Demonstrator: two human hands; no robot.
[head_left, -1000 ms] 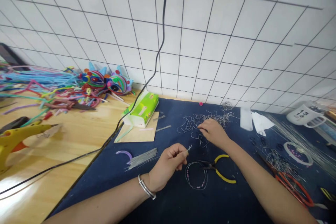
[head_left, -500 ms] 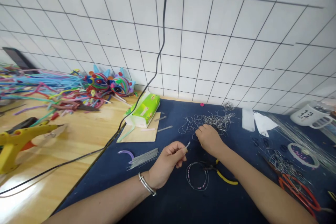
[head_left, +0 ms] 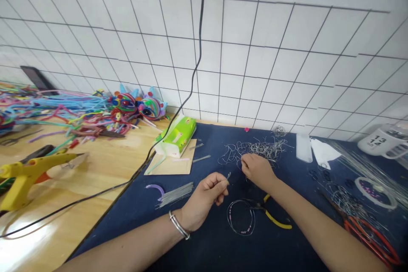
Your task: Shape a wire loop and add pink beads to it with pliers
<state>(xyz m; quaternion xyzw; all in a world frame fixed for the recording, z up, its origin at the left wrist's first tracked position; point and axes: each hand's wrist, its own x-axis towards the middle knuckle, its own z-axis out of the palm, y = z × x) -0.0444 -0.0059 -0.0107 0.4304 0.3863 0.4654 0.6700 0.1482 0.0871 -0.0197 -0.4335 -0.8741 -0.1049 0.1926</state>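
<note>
My left hand (head_left: pixel 211 191) pinches a short wire piece (head_left: pixel 228 175) between thumb and forefinger; its small looped end sticks out past the fingertips. My right hand (head_left: pixel 257 171) is closed at the near edge of a tangled pile of bent silver wires (head_left: pixel 266 148). What its fingertips grip, if anything, is hidden. Below the hands lies a thin wire ring with pink beads (head_left: pixel 230 216). Pliers with yellow handles (head_left: pixel 276 221) rest beside the ring, partly behind my right forearm. Left of my left hand is a bundle of straight cut wires (head_left: pixel 175 194) and a purple curved strip (head_left: pixel 156 187).
A green tissue pack (head_left: pixel 180 136) sits on a brown card (head_left: pixel 168 168). On the left are a yellow glue gun (head_left: pixel 28 174) and colourful pipe cleaners (head_left: pixel 73 104). Red-handled pliers (head_left: pixel 372 238), a bead dish (head_left: pixel 392 202) and a white mug (head_left: pixel 381 140) stand right. A black cable (head_left: pixel 193 80) crosses the scene.
The view has shifted slightly. My right hand has drawn a little away from the wire pile's near edge, still closed. My left hand keeps its pinch on the wire piece.
</note>
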